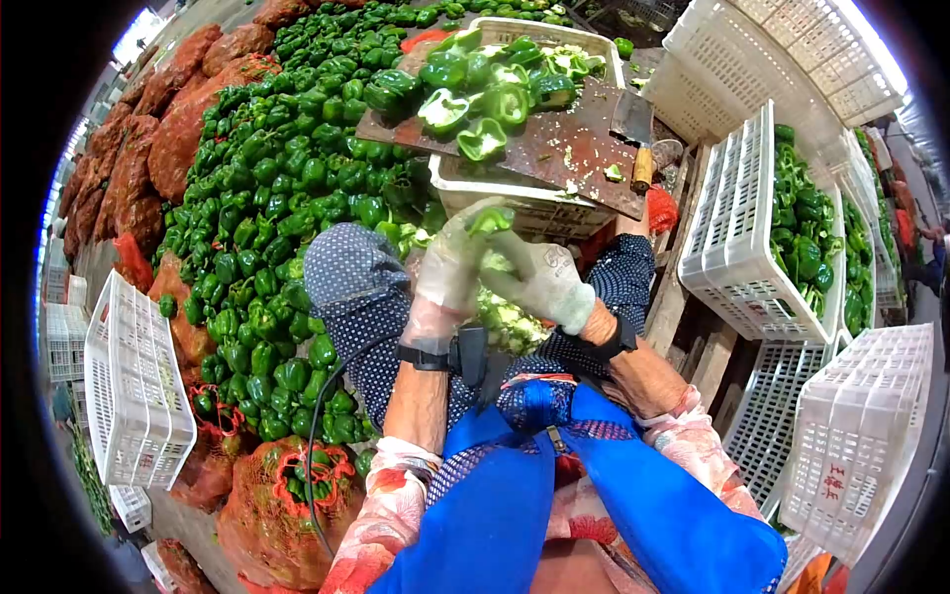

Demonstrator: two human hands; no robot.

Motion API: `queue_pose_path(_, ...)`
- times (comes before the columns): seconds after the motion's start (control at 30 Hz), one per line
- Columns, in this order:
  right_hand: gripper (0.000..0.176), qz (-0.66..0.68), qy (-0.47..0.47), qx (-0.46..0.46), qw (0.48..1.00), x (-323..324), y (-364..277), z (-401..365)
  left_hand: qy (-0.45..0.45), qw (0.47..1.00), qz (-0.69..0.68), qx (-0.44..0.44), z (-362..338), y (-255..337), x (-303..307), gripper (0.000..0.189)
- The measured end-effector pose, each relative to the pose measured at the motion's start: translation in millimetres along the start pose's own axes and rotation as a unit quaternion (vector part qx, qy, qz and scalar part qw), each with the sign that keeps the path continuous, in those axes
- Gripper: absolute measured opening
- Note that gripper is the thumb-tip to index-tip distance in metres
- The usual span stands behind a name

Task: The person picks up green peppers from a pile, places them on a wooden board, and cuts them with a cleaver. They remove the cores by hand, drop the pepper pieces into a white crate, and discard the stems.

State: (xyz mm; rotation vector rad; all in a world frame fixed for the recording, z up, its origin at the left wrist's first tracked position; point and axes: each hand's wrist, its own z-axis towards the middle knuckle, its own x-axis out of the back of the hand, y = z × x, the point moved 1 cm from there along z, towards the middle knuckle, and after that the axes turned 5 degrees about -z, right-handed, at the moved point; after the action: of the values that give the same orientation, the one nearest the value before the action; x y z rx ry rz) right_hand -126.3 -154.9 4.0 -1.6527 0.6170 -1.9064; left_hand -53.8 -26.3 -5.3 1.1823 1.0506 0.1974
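My left hand (457,259), in a pale glove, is closed on a piece of green pepper (492,220) above my lap. Beside it, my right hand (546,277), also gloved, has its fingers curled close to the pepper; what they hold is hidden. Pale pepper cores and scraps (510,322) lie below my hands. Ahead, a brown board (584,139) rests on a white crate (524,206) and bears halved peppers (485,140), whole peppers and seeds. A cleaver (631,119) with a wooden handle lies at the board's right edge.
A big heap of green peppers (287,188) spreads at the left, with red mesh sacks (188,139) behind it. White crates stand at the left (139,396) and right (727,228), the right one holding peppers. A filled sack (267,525) sits at the lower left.
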Motion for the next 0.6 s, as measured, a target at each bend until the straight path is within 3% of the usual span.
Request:
queue_pose_path(0.07, 0.039, -0.057, 0.024, 0.030, 0.998, -5.5, -2.7, -2.2, 0.032, 0.999, 0.002, -0.003, 8.0, -16.7, 16.1, 0.041)
queue_pose_path(0.1, 0.040, -0.085, 0.036, 0.046, 0.995, -7.6, -4.4, -3.2, 0.086, 0.996, -0.015, 0.010, 6.8, -33.0, 25.5, 0.047)
queue_pose_path(0.13, 0.038, -0.091, -0.017, 0.016, 0.996, -8.7, -7.0, -4.2, 0.036, 0.993, 0.111, -0.006, 2.0, -29.4, 29.2, 0.046)
queue_pose_path(0.2, 0.035, -0.153, -0.042, 0.096, 0.983, -8.2, -15.1, -8.9, 0.113, 0.986, -0.053, 0.114, 0.1, -35.1, 27.9, 0.046)
queue_pose_path(0.23, 0.034, -0.184, -0.055, 0.137, 0.972, -8.5, -17.8, -11.7, 0.187, 0.964, -0.166, 0.091, -5.3, -34.9, 15.1, 0.048)
queue_pose_path(0.27, 0.033, -0.159, -0.010, 0.170, 0.972, -9.4, -14.7, -15.8, 0.157, 0.968, -0.176, 0.089, -0.8, -43.5, 24.7, 0.049)
queue_pose_path(0.37, 0.034, -0.045, -0.079, 0.154, 0.984, 0.5, -8.8, -31.0, 0.076, 0.966, -0.235, 0.076, 0.8, -40.7, 41.8, 0.057)
queue_pose_path(0.4, 0.039, 0.062, -0.095, 0.105, 0.988, 2.0, -3.3, -38.1, 0.049, 0.962, -0.258, 0.073, 0.1, -36.2, 44.1, 0.060)
queue_pose_path(0.43, 0.042, -0.005, -0.105, 0.057, 0.993, -2.7, 21.0, -42.6, 0.034, 0.954, -0.280, 0.103, 1.0, -34.8, 46.6, 0.060)
queue_pose_path(0.47, 0.042, -0.098, -0.121, 0.005, 0.988, 6.1, 36.7, -39.8, 0.060, 0.946, -0.302, 0.099, 3.4, -31.9, 39.3, 0.041)
queue_pose_path(0.5, 0.043, -0.190, -0.135, -0.047, 0.971, 13.8, 49.4, -34.9, 0.013, 0.911, -0.400, 0.097, -3.9, -33.2, 35.6, 0.043)
queue_pose_path(0.57, 0.039, -0.074, 0.038, -0.013, 0.996, 27.3, 48.7, -25.9, 0.083, 0.932, -0.321, 0.144, -0.3, -40.5, 34.9, 0.048)
queue_pose_path(0.6, 0.036, -0.060, 0.063, -0.024, 0.996, 35.4, 39.4, -22.7, 0.030, 0.949, -0.284, 0.132, -2.7, -45.0, 35.6, 0.052)
